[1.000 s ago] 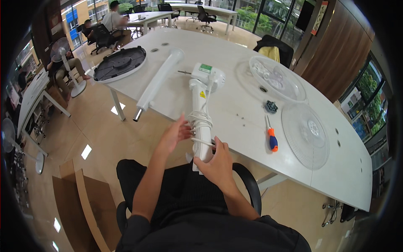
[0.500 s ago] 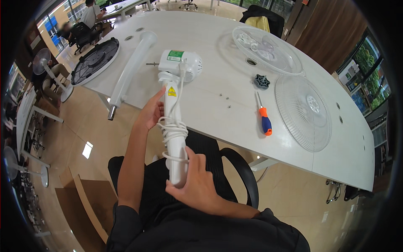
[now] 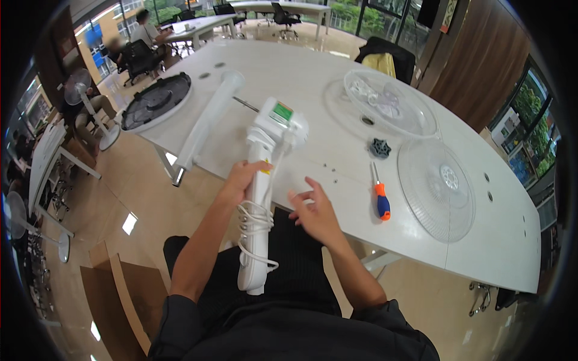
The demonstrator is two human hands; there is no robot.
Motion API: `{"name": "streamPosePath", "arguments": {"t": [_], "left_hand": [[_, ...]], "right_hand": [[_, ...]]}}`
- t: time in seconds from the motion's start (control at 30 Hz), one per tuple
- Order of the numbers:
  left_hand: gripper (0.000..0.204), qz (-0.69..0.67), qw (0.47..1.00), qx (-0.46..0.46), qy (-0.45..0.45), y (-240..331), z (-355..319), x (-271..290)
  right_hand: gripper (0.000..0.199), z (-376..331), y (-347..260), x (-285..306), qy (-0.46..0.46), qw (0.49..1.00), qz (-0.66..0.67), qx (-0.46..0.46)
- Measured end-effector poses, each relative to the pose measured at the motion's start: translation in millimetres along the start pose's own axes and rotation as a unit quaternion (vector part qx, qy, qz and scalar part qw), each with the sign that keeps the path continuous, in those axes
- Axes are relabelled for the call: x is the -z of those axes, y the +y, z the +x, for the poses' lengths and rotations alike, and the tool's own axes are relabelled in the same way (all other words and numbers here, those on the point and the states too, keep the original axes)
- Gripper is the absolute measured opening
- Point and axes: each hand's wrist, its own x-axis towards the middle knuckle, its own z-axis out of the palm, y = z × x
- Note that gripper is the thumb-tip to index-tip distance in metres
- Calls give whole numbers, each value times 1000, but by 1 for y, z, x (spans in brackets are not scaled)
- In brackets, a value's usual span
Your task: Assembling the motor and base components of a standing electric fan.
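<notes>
My left hand point(image 3: 242, 180) is wrapped round the white neck of a fan motor unit point(image 3: 259, 204), just below its yellow warning label. The rounded motor head point(image 3: 282, 123) is at the far end, over the table, with a thin metal shaft pointing left. A white power cord point(image 3: 256, 218) is coiled round the lower neck, and the base end hangs over my lap. To the right of the neck, my right hand point(image 3: 316, 212) is off the unit, fingers apart and holding nothing. Several small screws point(image 3: 334, 172) lie on the table beyond it.
On the white table point(image 3: 301, 66) are a screwdriver point(image 3: 382, 201), a dark knob point(image 3: 380, 148), two fan grilles point(image 3: 436, 189), a white pole point(image 3: 211, 117) and a round base point(image 3: 158, 101). An open cardboard box point(image 3: 123, 289) stands on the floor at left. People sit farther back.
My right hand has let go of the unit's lower end and moved up and right, fingers spreading. The unit has turned, its shaft now slanting up-left. My left hand has closed round the neck.
</notes>
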Motion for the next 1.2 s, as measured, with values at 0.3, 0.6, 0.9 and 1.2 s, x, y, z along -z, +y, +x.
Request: {"name": "streamPosePath", "arguments": {"t": [0.3, 0.6, 0.9, 1.2], "left_hand": [[57, 272, 941, -200, 24, 6, -76, 22], [67, 539, 793, -273, 77, 4, -224, 62], [73, 618, 747, -243, 11, -55, -237, 145], [77, 616, 747, -236, -87, -117, -208, 201]], "right_hand": [[80, 60, 15, 5, 123, 977, 172, -9], [102, -27, 56, -73, -159, 844, 492, -143], [105, -44, 123, -90, -242, 837, 436, -224], [71, -44, 168, -127, -257, 869, 305, -293]]}}
